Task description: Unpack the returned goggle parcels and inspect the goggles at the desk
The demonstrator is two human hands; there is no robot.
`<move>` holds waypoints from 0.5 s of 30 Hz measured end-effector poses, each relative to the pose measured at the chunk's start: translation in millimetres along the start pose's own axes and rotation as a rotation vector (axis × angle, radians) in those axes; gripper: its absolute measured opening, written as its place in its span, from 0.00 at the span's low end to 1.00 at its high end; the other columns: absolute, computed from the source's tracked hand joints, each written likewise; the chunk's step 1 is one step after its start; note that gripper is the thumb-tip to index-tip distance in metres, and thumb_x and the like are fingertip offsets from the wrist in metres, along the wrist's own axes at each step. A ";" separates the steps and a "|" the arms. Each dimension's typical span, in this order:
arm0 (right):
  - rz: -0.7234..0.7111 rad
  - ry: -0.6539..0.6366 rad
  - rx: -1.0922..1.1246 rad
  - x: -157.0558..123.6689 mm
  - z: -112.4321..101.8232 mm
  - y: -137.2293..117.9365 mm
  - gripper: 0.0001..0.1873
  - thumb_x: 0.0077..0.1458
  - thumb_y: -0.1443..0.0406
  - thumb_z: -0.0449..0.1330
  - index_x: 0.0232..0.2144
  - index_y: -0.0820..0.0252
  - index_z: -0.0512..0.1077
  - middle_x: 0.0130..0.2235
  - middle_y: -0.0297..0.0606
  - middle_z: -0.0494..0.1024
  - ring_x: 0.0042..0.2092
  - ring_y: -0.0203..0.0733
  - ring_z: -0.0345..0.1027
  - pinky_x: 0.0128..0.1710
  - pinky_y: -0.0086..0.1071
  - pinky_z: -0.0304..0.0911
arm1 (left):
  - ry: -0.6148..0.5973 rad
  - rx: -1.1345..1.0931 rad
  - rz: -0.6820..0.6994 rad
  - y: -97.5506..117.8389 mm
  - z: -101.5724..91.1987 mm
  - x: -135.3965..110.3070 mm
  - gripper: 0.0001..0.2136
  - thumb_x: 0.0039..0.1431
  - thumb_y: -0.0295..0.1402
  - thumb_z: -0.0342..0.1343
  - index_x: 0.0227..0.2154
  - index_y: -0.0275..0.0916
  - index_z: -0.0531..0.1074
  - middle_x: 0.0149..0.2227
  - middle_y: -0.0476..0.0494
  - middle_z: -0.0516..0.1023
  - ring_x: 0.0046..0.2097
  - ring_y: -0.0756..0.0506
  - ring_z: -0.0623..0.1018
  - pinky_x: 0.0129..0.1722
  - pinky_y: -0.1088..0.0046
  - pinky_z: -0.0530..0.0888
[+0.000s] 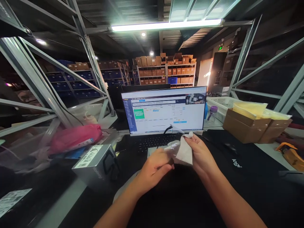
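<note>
My right hand (pixel 203 150) pinches a whitish cleaning cloth (pixel 185 153) with zigzag edges, held up in front of the monitor. My left hand (pixel 155 166) is closed just left of the cloth, its fingers curled around something partly hidden. A thin dark curved piece (pixel 167 129) and a clear, shiny part stick out above that hand, looking like glasses, though I cannot be sure. Behind the hands lie a black keyboard (pixel 148 144) and a lit monitor (pixel 163 110).
A grey box (pixel 95 163) with a white label stands at left, a black frame-like item (pixel 111 163) against it. Beyond it lies a pink bag (pixel 76 137). At right are a black mat (pixel 251 164), a mouse (pixel 230 148), cardboard boxes (pixel 245 126) and an orange tape dispenser (pixel 291 155).
</note>
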State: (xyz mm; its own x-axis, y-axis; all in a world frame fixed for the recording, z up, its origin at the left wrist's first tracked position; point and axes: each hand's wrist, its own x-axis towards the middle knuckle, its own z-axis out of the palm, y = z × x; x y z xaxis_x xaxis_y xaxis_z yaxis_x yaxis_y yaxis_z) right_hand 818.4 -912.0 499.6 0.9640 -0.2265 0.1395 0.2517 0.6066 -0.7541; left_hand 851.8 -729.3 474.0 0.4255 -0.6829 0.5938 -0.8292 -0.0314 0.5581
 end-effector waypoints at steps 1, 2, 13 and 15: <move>0.027 0.009 0.010 -0.1 0.2 -1.3 0.20 0.38 0.59 0.77 0.30 0.59 0.73 0.26 0.30 0.75 0.25 0.36 0.65 0.27 0.29 0.62 | -0.012 -0.007 -0.017 0.0 -0.3 0.2 0.23 0.71 0.47 0.41 0.29 0.40 0.73 0.31 0.43 0.76 0.39 0.43 0.72 0.44 0.66 0.68; 0.050 0.009 0.020 -0.3 0.1 -1.7 0.20 0.39 0.59 0.77 0.30 0.59 0.73 0.26 0.30 0.75 0.25 0.36 0.65 0.27 0.30 0.63 | -0.014 -0.011 -0.044 0.0 0.0 0.3 0.22 0.71 0.46 0.42 0.28 0.40 0.73 0.32 0.43 0.76 0.40 0.43 0.72 0.45 0.66 0.68; -0.036 -0.281 -0.044 -3.2 -3.9 4.0 0.21 0.47 0.50 0.72 0.36 0.57 0.74 0.32 0.36 0.78 0.32 0.43 0.70 0.32 0.32 0.65 | 0.244 -0.125 -0.189 -1.9 3.8 -3.2 0.19 0.70 0.43 0.45 0.32 0.38 0.74 0.33 0.43 0.75 0.38 0.44 0.74 0.42 0.68 0.68; 0.002 -0.303 -0.063 -4.7 -4.4 4.1 0.22 0.47 0.48 0.71 0.36 0.57 0.75 0.31 0.36 0.78 0.31 0.41 0.69 0.30 0.31 0.64 | 0.298 -0.153 -0.179 -3.5 3.8 -3.8 0.17 0.70 0.43 0.45 0.36 0.38 0.74 0.32 0.44 0.75 0.38 0.45 0.74 0.42 0.68 0.68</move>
State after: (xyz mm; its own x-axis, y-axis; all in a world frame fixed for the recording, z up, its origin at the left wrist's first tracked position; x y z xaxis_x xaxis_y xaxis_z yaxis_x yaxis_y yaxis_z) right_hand 814.6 -911.8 493.1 0.9487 0.0181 0.3156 0.2528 0.5562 -0.7917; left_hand 851.7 -729.4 467.6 0.6642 -0.4333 0.6091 -0.6780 -0.0061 0.7350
